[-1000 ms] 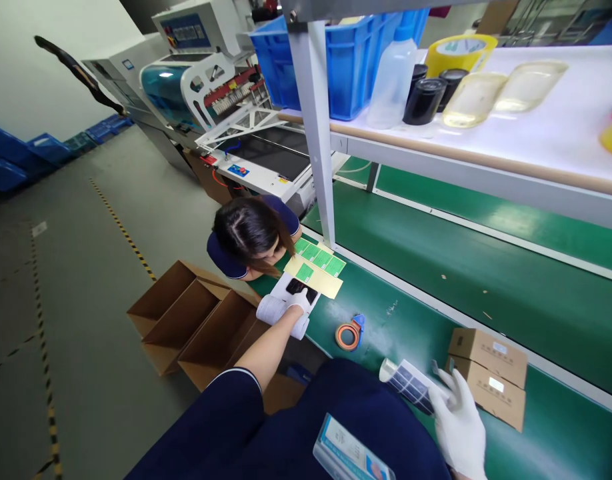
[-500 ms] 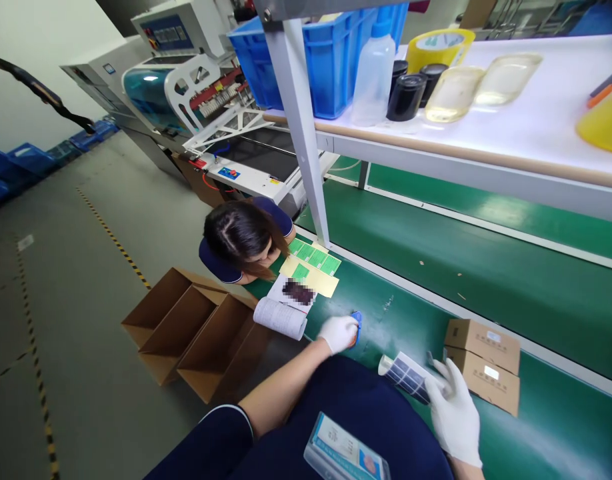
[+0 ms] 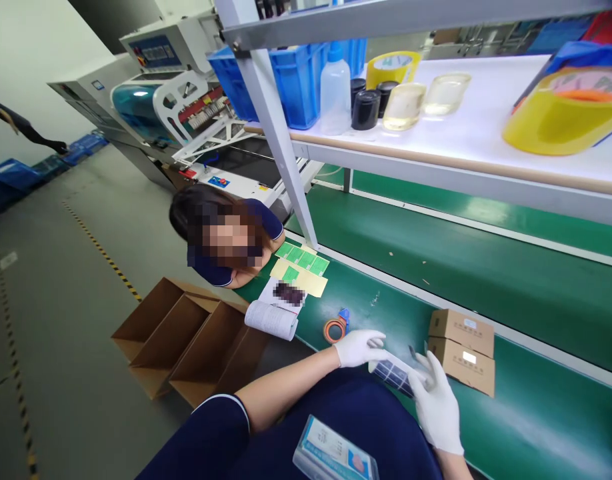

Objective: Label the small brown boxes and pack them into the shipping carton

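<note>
In the head view a curled white sheet printed with dark rectangular labels (image 3: 393,375) lies above my lap at the bench edge. My right hand (image 3: 439,403), white-gloved, grips its right end between thumb and fingers. Small dark slips (image 3: 413,351) stick up by those fingertips; what they are I cannot make out. My left hand (image 3: 361,348), also gloved, is at the sheet's left end with fingers stretched and a little apart; whether they touch it I cannot tell. Left of that hand, an orange tape roll in a small blue dispenser (image 3: 336,327) rests on the green bench.
Two small cardboard boxes (image 3: 461,353) stand right of my hands. An open booklet (image 3: 273,319) and green label sheets (image 3: 303,259) lie before a co-worker (image 3: 226,233) leaning on the bench. A shelf post (image 3: 281,147) rises behind; open cartons (image 3: 186,333) stand on the floor.
My left hand has let go of the tape dispenser and moved right to the label sheet. My right hand keeps its hold. The co-worker's head has lifted, and the view has shifted.
</note>
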